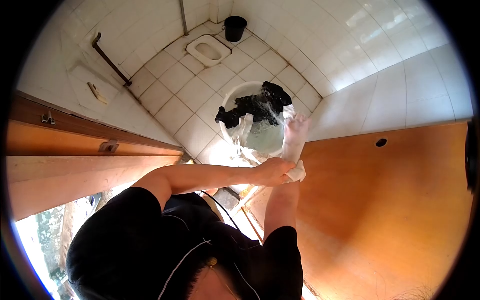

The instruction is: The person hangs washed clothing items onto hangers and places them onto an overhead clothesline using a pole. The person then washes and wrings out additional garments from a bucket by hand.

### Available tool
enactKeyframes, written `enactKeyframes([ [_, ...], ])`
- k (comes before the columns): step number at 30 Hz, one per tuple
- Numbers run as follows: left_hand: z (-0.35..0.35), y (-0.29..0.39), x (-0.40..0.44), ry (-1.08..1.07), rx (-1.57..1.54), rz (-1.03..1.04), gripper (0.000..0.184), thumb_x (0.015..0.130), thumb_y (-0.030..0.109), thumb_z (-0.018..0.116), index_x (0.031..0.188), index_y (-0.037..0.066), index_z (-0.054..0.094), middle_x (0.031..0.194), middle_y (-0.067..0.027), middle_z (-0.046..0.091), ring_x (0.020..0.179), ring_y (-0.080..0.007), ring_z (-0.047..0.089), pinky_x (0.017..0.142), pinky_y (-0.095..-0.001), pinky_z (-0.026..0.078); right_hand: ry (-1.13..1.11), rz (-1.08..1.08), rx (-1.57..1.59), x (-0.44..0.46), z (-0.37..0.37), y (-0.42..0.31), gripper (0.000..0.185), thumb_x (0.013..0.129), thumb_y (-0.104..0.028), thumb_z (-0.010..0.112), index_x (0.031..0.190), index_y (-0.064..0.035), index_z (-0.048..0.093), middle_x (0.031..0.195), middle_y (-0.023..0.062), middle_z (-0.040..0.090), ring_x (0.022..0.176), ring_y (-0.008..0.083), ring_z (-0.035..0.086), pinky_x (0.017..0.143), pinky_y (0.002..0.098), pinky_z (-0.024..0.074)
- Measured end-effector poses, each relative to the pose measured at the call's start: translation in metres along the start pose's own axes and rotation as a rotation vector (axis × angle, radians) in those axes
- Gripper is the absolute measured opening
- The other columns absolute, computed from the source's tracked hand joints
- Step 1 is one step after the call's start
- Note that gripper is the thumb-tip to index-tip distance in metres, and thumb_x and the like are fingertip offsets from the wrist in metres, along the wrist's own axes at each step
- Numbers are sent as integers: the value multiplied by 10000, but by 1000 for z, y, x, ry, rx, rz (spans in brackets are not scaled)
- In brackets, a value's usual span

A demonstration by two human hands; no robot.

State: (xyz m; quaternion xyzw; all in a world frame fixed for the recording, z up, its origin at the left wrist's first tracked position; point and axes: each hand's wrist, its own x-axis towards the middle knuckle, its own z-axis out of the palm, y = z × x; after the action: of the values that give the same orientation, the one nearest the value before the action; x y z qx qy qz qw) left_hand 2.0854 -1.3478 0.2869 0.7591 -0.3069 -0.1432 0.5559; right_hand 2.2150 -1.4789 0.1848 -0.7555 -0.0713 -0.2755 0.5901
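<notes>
The left hand (274, 171) was closed tight on a white cloth (296, 173) at the right arm, just right of the middle of the frame. The right hand (297, 123) was above it, by the right edge of a big white tub (226, 100). It was too blurry to tell if its fingers were open or shut. A small white bit (288, 111) was between that hand and a wet black cloth (252, 106). The black cloth was in the tub, near the top middle, and went over the left rim. Splashy water (265, 139) was in the tub too. The tub sat on a tile floor (191, 98). A black bucket (235, 29) stood at the top, near a squat toilet (208, 50).
</notes>
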Motion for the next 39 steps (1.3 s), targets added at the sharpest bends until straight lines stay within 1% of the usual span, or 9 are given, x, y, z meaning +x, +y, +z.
enactKeyframes([
  [1,-2,2,-2,-37,3,-9,160,749,111,556,864,26,484,673,-195,533,680,-361,544,596,-434,389,-34,303,608,3,-6,48,113,789,-16,543,880,1,477,836,96,508,713,138,505,573,219,402],
  [4,-9,2,-3,-81,31,35,161,741,88,552,876,30,485,679,-192,534,683,-357,544,598,-430,389,-322,-335,56,14,-3,42,179,764,4,539,805,-36,369,665,52,443,555,99,399,476,163,306],
  [9,-35,-14,0,-229,131,28,222,767,131,496,977,61,513,814,-188,569,809,-335,561,710,-411,423,-330,511,974,0,14,26,270,828,-210,488,865,48,556,596,31,485,484,130,444,419,217,351],
  [17,-181,-182,60,560,227,-442,422,832,353,480,1048,-2,550,830,-137,619,689,-225,587,633,-336,471,-241,611,353,6,12,2,186,764,-110,534,865,40,580,693,50,549,614,138,517,543,243,407],
  [24,-301,-195,-11,864,-170,-675,313,798,256,524,925,-26,574,704,-94,583,585,-182,538,496,-319,451,-663,903,111,116,-164,-102,196,725,-41,568,906,33,588,843,88,617,811,180,593,719,275,463],
  [28,-310,-213,-34,876,-151,-731,338,683,236,630,855,-48,567,733,-108,574,608,-194,534,521,-335,441,-230,713,-212,186,-208,-170,226,609,36,655,827,12,598,693,35,586,505,50,432,383,182,282],
  [32,-287,-214,-20,817,-121,-786,381,581,219,700,821,-43,561,765,-120,569,663,-219,544,550,-349,437,20,225,-362,219,-214,-131,308,625,-142,684,916,-53,638,765,53,616,681,155,557,665,255,415],
  [35,-256,-169,18,674,-176,-639,341,594,205,679,809,-35,568,760,-117,566,683,-198,545,555,-332,435,62,262,-1092,205,-153,-158,465,608,-362,689,1053,-257,608,1041,108,584,1079,265,453,938,454,259],
  [39,-225,-54,54,246,-153,-430,299,653,146,648,893,-7,557,802,-71,567,723,-151,542,599,-281,437,-44,-98,-1419,160,-64,-150,634,592,-418,708,1150,-161,551,1173,192,480,1164,374,289,900,597,209],
])
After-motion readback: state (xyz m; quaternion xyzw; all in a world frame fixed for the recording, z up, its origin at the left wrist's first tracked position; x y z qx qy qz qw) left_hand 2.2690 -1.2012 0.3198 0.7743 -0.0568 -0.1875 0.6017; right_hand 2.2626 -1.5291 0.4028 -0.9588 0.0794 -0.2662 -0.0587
